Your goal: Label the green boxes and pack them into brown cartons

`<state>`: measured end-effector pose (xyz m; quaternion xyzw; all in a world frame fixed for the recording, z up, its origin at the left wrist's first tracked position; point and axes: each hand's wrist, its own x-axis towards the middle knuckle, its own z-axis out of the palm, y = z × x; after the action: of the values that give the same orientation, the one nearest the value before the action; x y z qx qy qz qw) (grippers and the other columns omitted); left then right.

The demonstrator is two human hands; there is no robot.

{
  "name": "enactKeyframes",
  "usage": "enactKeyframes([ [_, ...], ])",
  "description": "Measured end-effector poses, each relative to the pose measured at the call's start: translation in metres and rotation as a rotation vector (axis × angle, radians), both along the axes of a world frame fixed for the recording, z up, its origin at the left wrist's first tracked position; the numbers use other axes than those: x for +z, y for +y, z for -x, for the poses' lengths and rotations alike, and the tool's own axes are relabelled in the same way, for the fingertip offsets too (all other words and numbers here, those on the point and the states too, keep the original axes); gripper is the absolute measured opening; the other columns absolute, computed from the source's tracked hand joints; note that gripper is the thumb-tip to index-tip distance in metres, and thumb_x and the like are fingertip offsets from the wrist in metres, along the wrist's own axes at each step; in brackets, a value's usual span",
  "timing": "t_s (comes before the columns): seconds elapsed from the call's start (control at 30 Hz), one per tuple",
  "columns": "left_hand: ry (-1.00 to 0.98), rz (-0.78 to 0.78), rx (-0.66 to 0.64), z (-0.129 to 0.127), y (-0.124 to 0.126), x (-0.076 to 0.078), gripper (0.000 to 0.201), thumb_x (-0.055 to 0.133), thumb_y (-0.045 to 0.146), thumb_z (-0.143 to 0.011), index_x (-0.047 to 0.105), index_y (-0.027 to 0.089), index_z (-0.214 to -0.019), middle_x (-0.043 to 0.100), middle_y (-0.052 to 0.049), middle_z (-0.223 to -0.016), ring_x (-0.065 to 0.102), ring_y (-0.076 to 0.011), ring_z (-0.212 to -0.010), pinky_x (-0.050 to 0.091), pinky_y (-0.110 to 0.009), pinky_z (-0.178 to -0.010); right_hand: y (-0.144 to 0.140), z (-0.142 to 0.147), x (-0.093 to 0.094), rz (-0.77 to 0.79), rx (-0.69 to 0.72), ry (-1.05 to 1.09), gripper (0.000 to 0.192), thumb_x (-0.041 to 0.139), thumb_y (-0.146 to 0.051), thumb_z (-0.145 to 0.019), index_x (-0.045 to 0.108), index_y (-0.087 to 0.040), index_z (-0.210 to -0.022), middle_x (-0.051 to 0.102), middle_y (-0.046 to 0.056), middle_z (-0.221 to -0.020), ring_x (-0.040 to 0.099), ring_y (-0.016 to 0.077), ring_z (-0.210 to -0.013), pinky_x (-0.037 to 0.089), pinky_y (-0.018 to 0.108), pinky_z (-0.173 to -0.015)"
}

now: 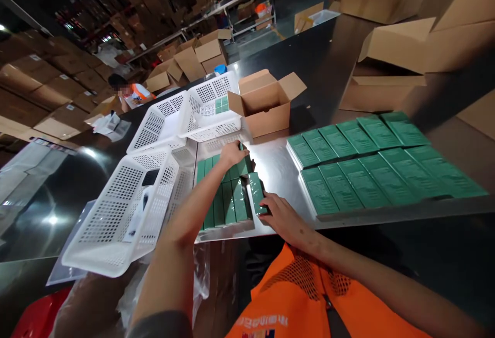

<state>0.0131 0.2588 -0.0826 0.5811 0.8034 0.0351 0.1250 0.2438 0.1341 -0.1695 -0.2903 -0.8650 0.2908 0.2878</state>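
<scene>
Ctr frame: L hand (232,153) clamped on a green box (244,165), R hand (284,217) on end box (256,192), not yet flush w/ block (228,200); green rows (373,175) at R lined up.

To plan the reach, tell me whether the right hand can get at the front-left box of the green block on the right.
Probably yes: metal tabletop lies between the right hand and that front-left box, with nothing visible blocking, though the hand is touching another green box.
</scene>
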Motion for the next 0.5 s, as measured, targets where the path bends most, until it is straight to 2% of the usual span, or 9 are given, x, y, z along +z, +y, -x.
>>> enactKeyframes([
  [0.1, 0.0, 0.012, -0.027, 0.0, 0.001, -0.006, 0.033, 0.064, 0.041, -0.084, 0.072, 0.015, -0.103, 0.075, -0.017, -0.106, 0.067, -0.0345, -0.106, 0.05, -0.038, -0.085, -0.005, 0.002, 0.004, 0.013, 0.026, 0.013, 0.027, 0.068, -0.013, -0.086, 0.064, -0.017, -0.113, 0.063, 0.017, -0.133, 0.065, 0.0298, -0.118, 0.056, 0.044, -0.097],
  [0.23, 0.019, 0.007, -0.042, -0.002, 0.0, -0.011, 0.027, 0.066, 0.037, -0.082, 0.073, 0.013, -0.095, 0.074, -0.019, -0.108, 0.067, -0.0345, -0.106, 0.049, -0.037, -0.086, -0.009, 0.008, 0.006, -0.004, 0.066, 0.033, 0.028, 0.072, -0.014, -0.085, 0.063, -0.017, -0.111, 0.067, 0.015, -0.124, 0.062, 0.0306, -0.122, 0.055, 0.045, -0.098],
  [0.37, 0.031, -0.019, -0.047, -0.002, -0.003, -0.016, 0.028, 0.063, 0.037, -0.086, 0.072, 0.016, -0.101, 0.074, -0.017, -0.108, 0.068, -0.0327, -0.106, 0.048, -0.037, -0.087, -0.009, 0.011, 0.004, -0.024, 0.049, 0.032, 0.033, 0.077, -0.018, -0.083, 0.062, -0.018, -0.112, 0.065, 0.015, -0.123, 0.063, 0.0301, -0.117, 0.055, 0.045, -0.097],
  [0.5, 0.039, -0.055, -0.045, -0.002, -0.004, -0.02, 0.029, 0.06, 0.034, -0.089, 0.07, 0.017, -0.11, 0.073, -0.017, -0.116, 0.066, -0.031, -0.11, 0.047, -0.038, -0.092, -0.006, 0.015, 0.005, -0.036, 0.027, 0.003, 0.046, 0.086, -0.03, -0.075, 0.06, -0.017, -0.112, 0.064, 0.013, -0.12, 0.066, 0.0288, -0.105, 0.056, 0.043, -0.092],
])
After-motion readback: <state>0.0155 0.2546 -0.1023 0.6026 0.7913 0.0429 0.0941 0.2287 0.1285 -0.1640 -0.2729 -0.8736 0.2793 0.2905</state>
